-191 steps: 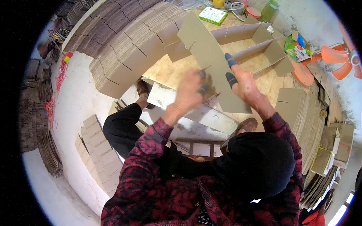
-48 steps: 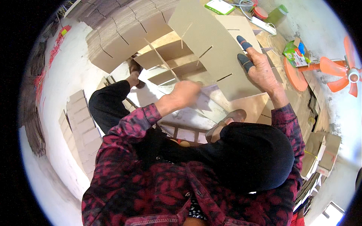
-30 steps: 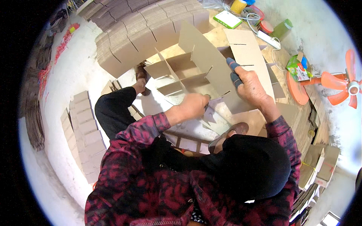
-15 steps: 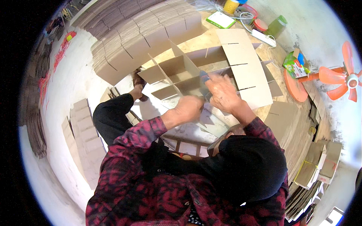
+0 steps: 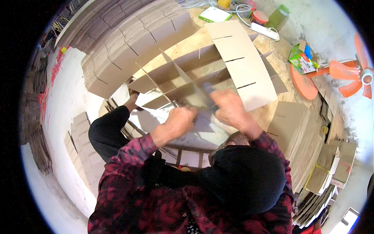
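Observation:
A half-joined grid of slotted cardboard strips (image 5: 212, 74) stands over the wooden table, with long strips crossed by shorter ones. My left hand (image 5: 178, 121) is closed in a fist around the near end of a thin upright cross strip (image 5: 152, 81). Just to its right, my right hand (image 5: 231, 108), a little smeared by motion, pinches the near part of another cross strip (image 5: 187, 76). Something blue wraps a finger of the right hand. Lying over the grid's right side is a wide slotted cardboard sheet (image 5: 243, 62). My fingertips are partly hidden.
Tall stacks of slotted cardboard (image 5: 128, 43) stand at the far left. Another cardboard stack (image 5: 286, 124) lies at right. An orange fan (image 5: 352, 78), a green and white box (image 5: 302, 62), a power strip (image 5: 265, 31) and a green jar (image 5: 278, 16) are along the wall side.
My left hand has moved left and slightly nearer, away from the right hand. The right hand has shifted little. The whole view has swung slightly, moving the grid left in the picture.

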Demonstrator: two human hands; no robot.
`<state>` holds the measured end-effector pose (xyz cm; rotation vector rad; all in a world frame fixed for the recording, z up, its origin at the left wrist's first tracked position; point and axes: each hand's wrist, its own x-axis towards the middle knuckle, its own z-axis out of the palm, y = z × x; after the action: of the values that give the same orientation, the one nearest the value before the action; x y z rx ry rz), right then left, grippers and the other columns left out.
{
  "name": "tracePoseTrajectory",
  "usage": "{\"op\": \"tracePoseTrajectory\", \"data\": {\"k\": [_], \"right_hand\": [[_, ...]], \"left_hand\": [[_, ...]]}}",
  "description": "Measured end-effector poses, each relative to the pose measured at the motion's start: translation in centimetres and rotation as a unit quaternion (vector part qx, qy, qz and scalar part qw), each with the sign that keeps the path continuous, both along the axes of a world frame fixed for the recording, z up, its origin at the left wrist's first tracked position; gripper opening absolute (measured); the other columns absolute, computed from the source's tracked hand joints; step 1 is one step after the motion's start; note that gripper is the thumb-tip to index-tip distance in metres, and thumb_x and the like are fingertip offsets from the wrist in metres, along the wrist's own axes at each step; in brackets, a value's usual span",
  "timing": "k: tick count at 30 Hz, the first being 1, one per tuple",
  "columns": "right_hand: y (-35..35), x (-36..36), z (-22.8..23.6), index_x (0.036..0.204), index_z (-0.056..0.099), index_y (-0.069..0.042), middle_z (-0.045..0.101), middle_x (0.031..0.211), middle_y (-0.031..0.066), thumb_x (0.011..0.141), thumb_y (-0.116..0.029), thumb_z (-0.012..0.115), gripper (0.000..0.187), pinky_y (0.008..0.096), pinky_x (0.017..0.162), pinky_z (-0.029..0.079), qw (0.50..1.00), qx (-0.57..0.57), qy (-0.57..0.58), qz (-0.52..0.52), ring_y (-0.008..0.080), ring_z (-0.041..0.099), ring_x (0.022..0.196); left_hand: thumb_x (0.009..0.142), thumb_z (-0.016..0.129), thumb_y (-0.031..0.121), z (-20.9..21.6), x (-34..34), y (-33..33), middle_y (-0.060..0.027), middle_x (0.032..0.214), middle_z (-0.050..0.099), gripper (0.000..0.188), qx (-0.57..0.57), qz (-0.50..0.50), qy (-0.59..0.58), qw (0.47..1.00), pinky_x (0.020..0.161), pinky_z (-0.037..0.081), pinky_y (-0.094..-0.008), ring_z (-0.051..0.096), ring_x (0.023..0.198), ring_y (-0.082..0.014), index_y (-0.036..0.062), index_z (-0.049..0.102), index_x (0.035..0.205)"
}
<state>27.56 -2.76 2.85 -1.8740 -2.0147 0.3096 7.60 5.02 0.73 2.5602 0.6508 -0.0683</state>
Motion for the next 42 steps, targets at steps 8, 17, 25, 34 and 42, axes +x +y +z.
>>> {"op": "tracePoseTrajectory", "data": {"k": [8, 17, 25, 34, 42], "right_hand": [[-1.0, 15.7, -0.6, 0.112, 0.059, 0.002, 0.064, 0.089, 0.0234, 0.087, -0.019, 0.062, 0.033, 0.0418, 0.076, 0.048, 0.950, 0.046, -0.026, -0.309, 0.0392, 0.062, 0.087], [-1.7, 18.3, 3.9, 0.113, 0.055, 0.003, 0.066, 0.095, 0.0105, 0.085, -0.011, 0.065, 0.033, 0.0274, 0.073, 0.048, 0.880, -0.040, 0.353, -0.314, 0.0143, 0.060, 0.084], [-3.4, 11.0, 8.6, 0.120, 0.052, -0.002, 0.063, 0.098, 0.0048, 0.088, 0.000, 0.058, 0.032, 0.0228, 0.080, 0.045, 0.914, 0.043, 0.378, -0.138, 0.0098, 0.056, 0.091], [-2.2, 9.0, 10.3, 0.132, 0.047, 0.001, 0.061, 0.087, 0.0066, 0.088, 0.001, 0.056, 0.046, 0.0196, 0.076, 0.041, 0.989, -0.016, 0.137, -0.056, 0.0091, 0.053, 0.082], [-0.4, 8.4, 8.8, 0.122, 0.055, -0.001, 0.058, 0.109, 0.0282, 0.081, 0.005, 0.054, 0.041, 0.0352, 0.086, 0.047, 0.992, 0.008, 0.127, -0.022, 0.0356, 0.061, 0.100]], "left_hand": [[0.068, 0.061, 0.003, 5.6, 4.5, 0.1, -0.0196, 0.092, 0.058, 0.020, -0.008, -0.006, -0.106, 0.994, 0.072, 0.050, -0.0473, 0.058, 0.091, -0.0397, -0.0014, 0.054, 0.086], [0.069, 0.061, 0.008, 2.0, 7.9, 0.1, -0.0202, 0.083, 0.065, 0.019, -0.039, -0.047, 0.080, 0.995, 0.071, 0.051, -0.0481, 0.064, 0.085, -0.0394, 0.0006, 0.061, 0.087], [0.070, 0.058, 0.006, 0.8, 5.6, -1.1, -0.0198, 0.079, 0.064, 0.012, -0.011, -0.031, 0.030, 0.999, 0.069, 0.050, -0.0479, 0.063, 0.081, -0.0394, 0.0012, 0.058, 0.080], [0.072, 0.060, 0.010, -0.9, 6.3, -2.3, -0.0191, 0.080, 0.064, 0.012, -0.011, -0.009, -0.053, 0.999, 0.068, 0.050, -0.0489, 0.063, 0.080, -0.0395, 0.0037, 0.058, 0.082], [0.075, 0.060, 0.016, -0.9, 7.5, -2.1, -0.0187, 0.082, 0.066, 0.021, -0.016, -0.014, -0.030, 0.999, 0.068, 0.052, -0.0487, 0.065, 0.079, -0.0384, 0.0072, 0.063, 0.093]]}}
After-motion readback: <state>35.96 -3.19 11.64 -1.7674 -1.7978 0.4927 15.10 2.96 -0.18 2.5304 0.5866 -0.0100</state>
